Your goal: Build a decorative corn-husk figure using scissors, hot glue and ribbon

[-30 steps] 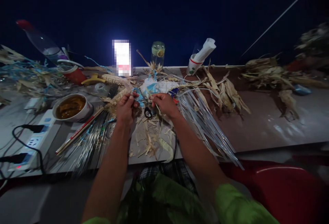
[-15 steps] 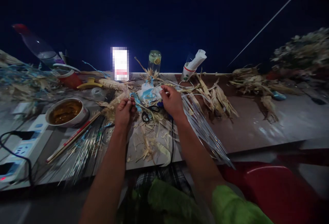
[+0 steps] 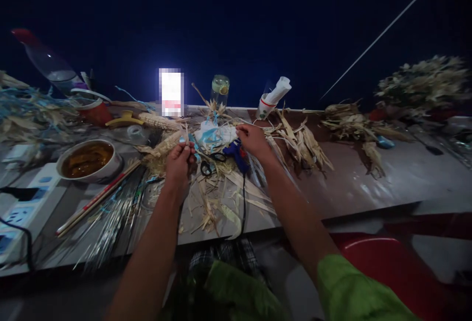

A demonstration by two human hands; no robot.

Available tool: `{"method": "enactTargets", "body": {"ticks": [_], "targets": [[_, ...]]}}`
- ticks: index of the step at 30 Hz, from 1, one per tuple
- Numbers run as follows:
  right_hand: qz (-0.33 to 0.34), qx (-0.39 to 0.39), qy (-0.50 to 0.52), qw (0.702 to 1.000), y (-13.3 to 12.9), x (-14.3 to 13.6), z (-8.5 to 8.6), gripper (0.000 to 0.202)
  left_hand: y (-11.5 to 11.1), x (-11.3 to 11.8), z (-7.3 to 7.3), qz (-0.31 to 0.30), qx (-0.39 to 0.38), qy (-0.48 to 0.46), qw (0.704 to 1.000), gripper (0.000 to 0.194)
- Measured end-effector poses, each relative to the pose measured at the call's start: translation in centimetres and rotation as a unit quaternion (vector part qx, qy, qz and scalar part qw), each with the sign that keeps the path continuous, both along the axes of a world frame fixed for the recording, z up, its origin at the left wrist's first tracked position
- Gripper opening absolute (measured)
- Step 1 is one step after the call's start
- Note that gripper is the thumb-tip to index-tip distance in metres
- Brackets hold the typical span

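Note:
My left hand (image 3: 180, 160) is closed in a pinch on a thin pale strip of corn husk (image 3: 187, 135), which points upward from the fingertips. Its other fingers are curled. To the right, my right hand (image 3: 253, 140) is also pinched; anything between its fingertips is too small to make out. Just below that hand lies a blue glue gun (image 3: 238, 156) with its black cord running toward me. Black-handled scissors (image 3: 207, 167) rest between the hands. Behind them is a white and light-blue crumpled bundle (image 3: 209, 133).
Left are a bowl of brown liquid (image 3: 90, 160), a power strip (image 3: 35, 208), thin metal wires (image 3: 110, 227) and a corn cob (image 3: 160, 122). Behind stand a lit screen (image 3: 171, 92), a jar (image 3: 220, 89) and a paper cup (image 3: 266, 107). Dry husks (image 3: 309, 144) lie right.
My right hand has moved slightly right and the glue gun beneath it shows more fully. My left hand stays pinched on the husk strip. The view has shifted a little.

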State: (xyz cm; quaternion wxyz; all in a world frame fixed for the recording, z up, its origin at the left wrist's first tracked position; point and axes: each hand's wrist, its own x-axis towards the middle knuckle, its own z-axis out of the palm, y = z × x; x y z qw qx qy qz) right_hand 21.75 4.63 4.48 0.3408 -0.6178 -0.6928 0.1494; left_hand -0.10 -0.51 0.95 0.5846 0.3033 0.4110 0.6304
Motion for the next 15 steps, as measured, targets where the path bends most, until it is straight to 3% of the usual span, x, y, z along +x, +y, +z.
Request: {"method": "enactTargets", "body": {"ticks": [5,10,13,15], "targets": [[-0.006,0.009,-0.079,0.997,2.4,-2.3,-0.4,0.043,-0.2,0.0,0.6,0.011,0.014,-0.013,1.0,0.015],[0.009,-0.093,-0.195,0.976,4.0,-4.8,-1.5,0.05,0.1,0.0,0.1,0.008,0.014,-0.017,1.0,0.014],[-0.001,-0.116,-0.181,0.977,3.7,-5.8,-1.7,0.042,0.3,-0.1,-0.2,0.02,0.028,-0.027,0.999,0.013],[0.039,-0.085,-0.149,0.984,2.8,-6.3,-1.3,0.038,0.3,-0.2,-0.2,0.031,0.02,-0.033,0.999,0.014]]}}
